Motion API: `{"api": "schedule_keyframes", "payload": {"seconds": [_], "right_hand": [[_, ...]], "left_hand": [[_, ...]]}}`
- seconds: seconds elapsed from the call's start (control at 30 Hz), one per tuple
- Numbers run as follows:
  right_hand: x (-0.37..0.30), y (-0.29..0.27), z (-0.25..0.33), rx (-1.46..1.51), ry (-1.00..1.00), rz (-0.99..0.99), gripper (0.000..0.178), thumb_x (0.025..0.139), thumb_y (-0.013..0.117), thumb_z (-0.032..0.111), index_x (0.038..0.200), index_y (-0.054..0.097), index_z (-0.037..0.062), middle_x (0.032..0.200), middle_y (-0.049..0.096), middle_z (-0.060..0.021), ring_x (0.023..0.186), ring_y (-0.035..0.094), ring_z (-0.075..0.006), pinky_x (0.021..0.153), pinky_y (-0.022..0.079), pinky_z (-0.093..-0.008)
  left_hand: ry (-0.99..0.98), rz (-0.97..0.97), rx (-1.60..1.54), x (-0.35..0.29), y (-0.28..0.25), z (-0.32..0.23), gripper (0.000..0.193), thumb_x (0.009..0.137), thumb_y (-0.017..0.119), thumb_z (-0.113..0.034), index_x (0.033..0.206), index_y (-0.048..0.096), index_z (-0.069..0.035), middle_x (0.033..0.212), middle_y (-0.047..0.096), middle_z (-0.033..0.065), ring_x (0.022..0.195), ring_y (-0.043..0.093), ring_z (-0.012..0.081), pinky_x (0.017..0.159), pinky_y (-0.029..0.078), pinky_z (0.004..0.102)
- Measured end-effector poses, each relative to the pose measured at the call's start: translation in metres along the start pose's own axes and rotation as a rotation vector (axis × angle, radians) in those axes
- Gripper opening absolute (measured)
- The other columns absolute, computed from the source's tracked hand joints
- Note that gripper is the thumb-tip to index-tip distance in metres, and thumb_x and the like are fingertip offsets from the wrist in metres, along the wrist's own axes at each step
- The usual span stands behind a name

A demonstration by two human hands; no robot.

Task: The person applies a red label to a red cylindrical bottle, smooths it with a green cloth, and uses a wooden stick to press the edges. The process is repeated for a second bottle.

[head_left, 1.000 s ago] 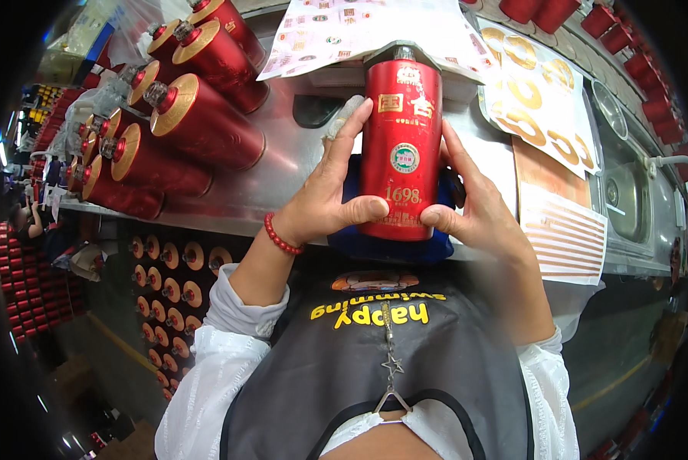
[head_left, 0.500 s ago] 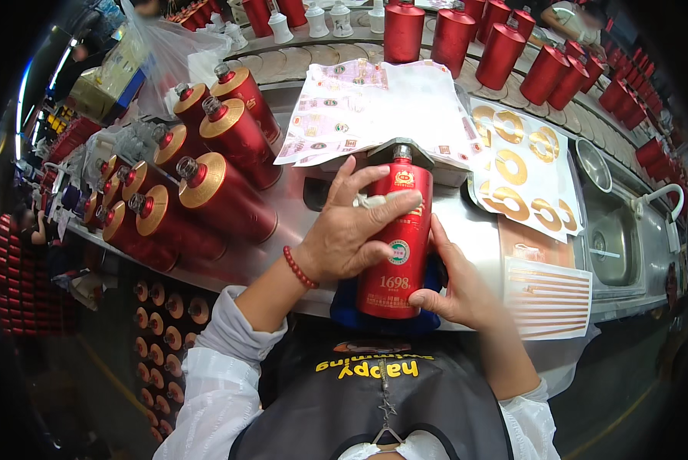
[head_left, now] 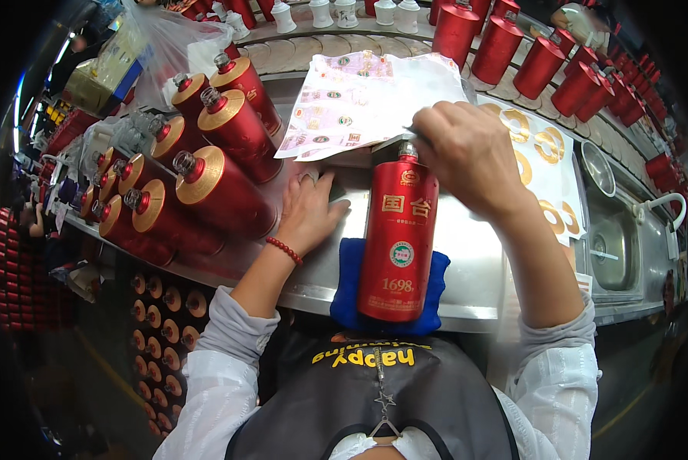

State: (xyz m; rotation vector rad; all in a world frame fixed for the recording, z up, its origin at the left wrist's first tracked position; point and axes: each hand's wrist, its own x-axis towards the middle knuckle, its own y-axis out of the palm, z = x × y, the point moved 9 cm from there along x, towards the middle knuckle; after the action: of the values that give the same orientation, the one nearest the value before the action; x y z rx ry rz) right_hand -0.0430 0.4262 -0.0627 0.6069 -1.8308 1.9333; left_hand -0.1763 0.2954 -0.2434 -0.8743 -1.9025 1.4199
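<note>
A red bottle [head_left: 394,264] with gold print and a small round green-and-white sticker lies on its back in front of me, neck pointing away, its base end on a folded blue cloth [head_left: 347,285]. My right hand [head_left: 466,157] is closed beside the bottle neck, fingers curled at the near edge of a sheet of pink labels [head_left: 330,96]; what the fingertips grip is hidden. Left of the bottle, my left hand [head_left: 307,215] rests on the steel worktop [head_left: 466,257] with its fingers apart, holding nothing. Something whitish is wrapped on one of its fingers.
Several red bottles with gold shoulders [head_left: 225,184] stand close on my left. Sheets of gold ring stickers [head_left: 549,146] lie to the right, before a sink [head_left: 614,245] with a tap. A curved conveyor [head_left: 290,54] behind carries red bottles [head_left: 539,67] and white pieces [head_left: 321,13].
My left hand has left the bottle and dropped onto the worktop at its left. My right hand has risen from the bottle's lower side to its neck. Bottles on the conveyor have shifted right.
</note>
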Motion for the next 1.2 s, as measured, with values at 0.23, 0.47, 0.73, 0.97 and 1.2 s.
{"api": "schedule_keyframes", "payload": {"seconds": [0.23, 0.47, 0.73, 0.97, 1.2], "right_hand": [[-0.033, 0.031, 0.027, 0.645, 0.048, 0.427, 0.02, 0.08, 0.079, 0.019, 0.085, 0.063, 0.0092, 0.082, 0.061, -0.007, 0.076, 0.061, -0.029, 0.077, 0.046, -0.0436], [-0.058, -0.011, 0.096, 0.552, -0.321, 0.242, 0.01, 0.078, 0.063, 0.018, 0.076, 0.054, 0.0146, 0.077, 0.049, -0.003, 0.073, 0.056, -0.0203, 0.073, 0.041, -0.0407], [-0.033, -0.008, 0.009, 0.202, 0.04, -0.084, 0.018, 0.081, 0.078, 0.021, 0.085, 0.065, 0.0102, 0.075, 0.062, -0.0062, 0.075, 0.063, -0.024, 0.073, 0.042, -0.0379], [-0.023, 0.018, -0.027, 0.402, 0.27, -0.03, 0.02, 0.084, 0.074, 0.021, 0.083, 0.064, 0.0035, 0.075, 0.067, -0.013, 0.068, 0.066, -0.0353, 0.065, 0.051, -0.0427], [-0.017, 0.0, 0.036, -0.022, -0.112, -0.145, 0.01, 0.077, 0.069, 0.018, 0.078, 0.06, 0.0143, 0.079, 0.056, -0.0016, 0.076, 0.06, -0.0193, 0.075, 0.041, -0.0404]], "left_hand": [[0.037, 0.106, 0.036, 0.007, -0.006, 0.009, 0.065, 0.082, 0.072, -0.034, 0.136, 0.056, -0.004, 0.13, 0.055, 0.027, 0.122, 0.047, 0.0437, 0.107, 0.039, 0.0489], [0.088, -0.01, -0.072, -0.008, -0.01, 0.018, 0.058, 0.085, 0.072, -0.022, 0.136, 0.054, -0.004, 0.125, 0.054, 0.0288, 0.119, 0.048, 0.0455, 0.101, 0.044, 0.0484], [0.221, -0.311, 0.106, 0.001, -0.035, 0.017, 0.032, 0.096, 0.056, -0.012, 0.126, 0.058, -0.003, 0.084, 0.066, 0.0194, 0.069, 0.064, 0.0374, 0.063, 0.053, 0.044], [-0.22, -0.194, -1.577, -0.003, 0.008, 0.04, 0.025, 0.105, 0.053, -0.024, 0.114, 0.065, -0.005, 0.084, 0.066, -0.0022, 0.062, 0.058, 0.0067, 0.051, 0.045, 0.0235], [-0.395, 0.312, -2.274, -0.031, 0.032, 0.006, 0.02, 0.103, 0.057, -0.028, 0.113, 0.064, -0.012, 0.093, 0.068, 0.0003, 0.079, 0.065, 0.0105, 0.066, 0.05, 0.0242]]}}
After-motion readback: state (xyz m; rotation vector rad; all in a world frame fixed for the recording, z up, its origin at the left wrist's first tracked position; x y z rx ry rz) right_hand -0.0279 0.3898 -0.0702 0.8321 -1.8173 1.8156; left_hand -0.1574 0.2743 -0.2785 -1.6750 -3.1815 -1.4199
